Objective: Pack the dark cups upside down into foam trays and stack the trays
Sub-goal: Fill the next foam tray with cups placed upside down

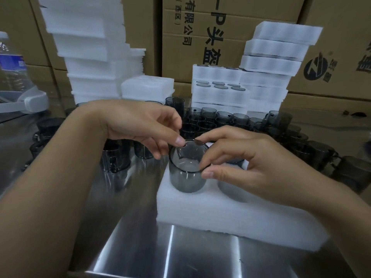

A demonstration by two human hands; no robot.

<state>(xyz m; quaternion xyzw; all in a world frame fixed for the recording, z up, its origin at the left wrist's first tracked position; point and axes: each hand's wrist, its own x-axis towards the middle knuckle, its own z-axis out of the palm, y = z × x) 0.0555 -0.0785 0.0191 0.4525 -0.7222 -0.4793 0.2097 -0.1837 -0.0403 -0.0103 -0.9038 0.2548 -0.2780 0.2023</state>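
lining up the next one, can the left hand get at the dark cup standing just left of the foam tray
Probably yes: that loose cup stands just below the left hand with nothing between them, though the hand must first let go of the cup in the tray.

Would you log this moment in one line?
left hand: grips dark cup | right hand: same cup | cup: in foam tray

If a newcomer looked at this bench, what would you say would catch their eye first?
First, the two hands at the centre: the left hand and right hand both pinch the top of one dark cup sitting in a white foam tray on the shiny metal table. Behind it crowd many loose dark cups, and at the back rise stacks of foam trays against cardboard boxes.
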